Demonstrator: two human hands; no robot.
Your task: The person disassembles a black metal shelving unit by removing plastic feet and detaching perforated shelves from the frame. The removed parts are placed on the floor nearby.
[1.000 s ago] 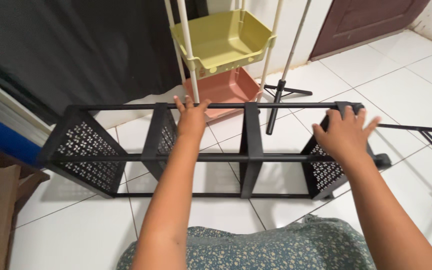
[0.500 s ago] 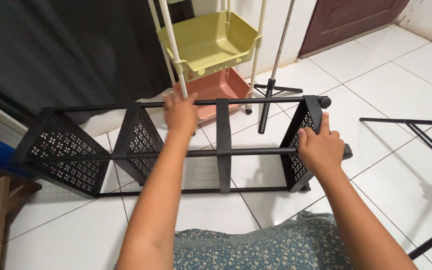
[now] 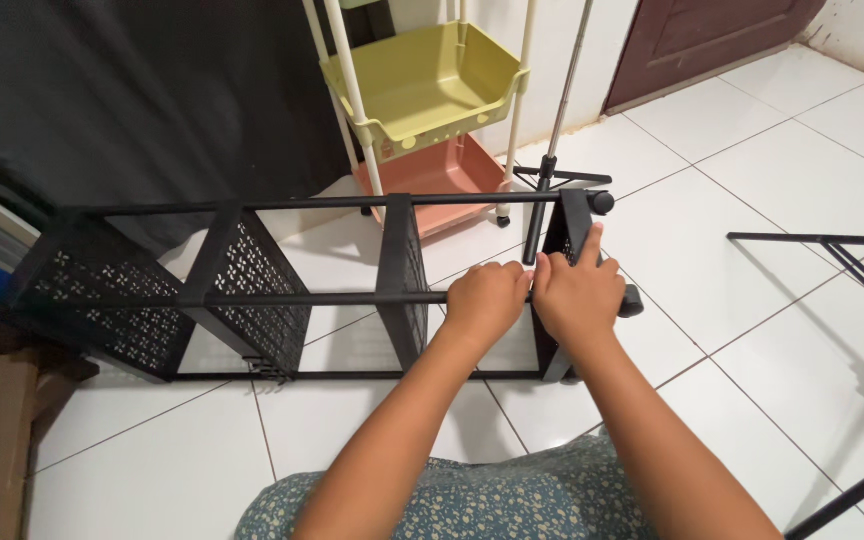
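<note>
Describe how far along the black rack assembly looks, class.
Done: the black metal rack, lying on its side on the white tiled floor, has perforated panels joined by rods. In hand: the left hand and right hand grip its near rod by the end panel. Left: it lies unraised.

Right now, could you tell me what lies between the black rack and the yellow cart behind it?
In the head view, only bare white floor tile separates the black rack from the cart.
</note>
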